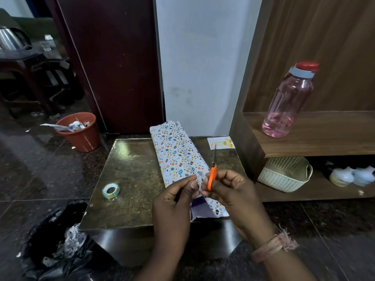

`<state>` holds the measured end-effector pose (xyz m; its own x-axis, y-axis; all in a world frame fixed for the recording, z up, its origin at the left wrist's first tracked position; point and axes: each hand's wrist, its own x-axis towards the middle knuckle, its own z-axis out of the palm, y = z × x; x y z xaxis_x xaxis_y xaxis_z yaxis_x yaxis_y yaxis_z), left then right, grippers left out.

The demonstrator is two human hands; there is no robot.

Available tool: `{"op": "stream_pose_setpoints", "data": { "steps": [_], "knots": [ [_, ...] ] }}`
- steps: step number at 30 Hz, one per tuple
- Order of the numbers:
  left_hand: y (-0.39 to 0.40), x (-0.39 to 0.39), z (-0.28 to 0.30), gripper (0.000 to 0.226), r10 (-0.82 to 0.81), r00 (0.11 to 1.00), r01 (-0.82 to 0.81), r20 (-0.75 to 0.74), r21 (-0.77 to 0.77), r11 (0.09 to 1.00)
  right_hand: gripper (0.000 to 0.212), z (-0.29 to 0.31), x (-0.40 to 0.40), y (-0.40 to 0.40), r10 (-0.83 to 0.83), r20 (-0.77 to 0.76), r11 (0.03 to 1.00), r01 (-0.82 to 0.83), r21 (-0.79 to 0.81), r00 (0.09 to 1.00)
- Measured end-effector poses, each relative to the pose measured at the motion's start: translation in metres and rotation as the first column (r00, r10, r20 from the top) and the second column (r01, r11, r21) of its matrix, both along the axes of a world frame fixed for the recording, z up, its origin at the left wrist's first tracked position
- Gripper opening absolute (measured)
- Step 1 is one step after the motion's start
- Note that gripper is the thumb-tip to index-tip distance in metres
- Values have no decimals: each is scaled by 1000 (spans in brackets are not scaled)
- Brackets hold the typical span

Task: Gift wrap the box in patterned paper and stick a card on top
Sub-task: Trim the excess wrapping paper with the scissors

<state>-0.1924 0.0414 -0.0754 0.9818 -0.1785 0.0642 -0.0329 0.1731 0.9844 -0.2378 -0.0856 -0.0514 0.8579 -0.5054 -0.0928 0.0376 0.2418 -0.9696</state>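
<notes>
A long box covered in white patterned paper (178, 155) lies lengthwise on the low table (129, 171), and its near end shows white and purple under loose paper. My right hand (229, 191) grips orange-handled scissors (212, 175), blades pointing away. My left hand (178, 197) pinches a small clear piece of tape (203, 175) beside the scissors, just above the box's near end. A roll of clear tape (110, 190) sits on the table to the left. A small white card (221, 143) with gold balloons lies at the table's far right corner.
A pink bottle (288, 102) stands on the wooden shelf (324, 134) at right, with a cream basket (284, 175) below. A terracotta bin (81, 131) stands on the floor at far left. A black bag with scraps (58, 246) lies near left.
</notes>
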Motion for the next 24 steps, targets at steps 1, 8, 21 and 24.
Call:
{"op": "stream_pose_setpoints", "data": {
  "steps": [1,8,21,24],
  "knots": [
    [-1,1,-1,20,-5,1000,5,5,22,1000,9,-2,1,3,4,-11,999,-5,-39,1000],
    [-1,2,1,20,-176,984,176,-3,36,984,15,-2,2,12,40,-2,985,-40,-171,999],
    [1,14,4,9,-190,923,83,-334,-309,948,12,3,-2,-7,-13,23,1000,12,22,1000],
    [0,12,5,9,-186,932,101,-311,-270,957,10,-1,-1,1,-47,-48,993,41,-108,998]
  ]
}}
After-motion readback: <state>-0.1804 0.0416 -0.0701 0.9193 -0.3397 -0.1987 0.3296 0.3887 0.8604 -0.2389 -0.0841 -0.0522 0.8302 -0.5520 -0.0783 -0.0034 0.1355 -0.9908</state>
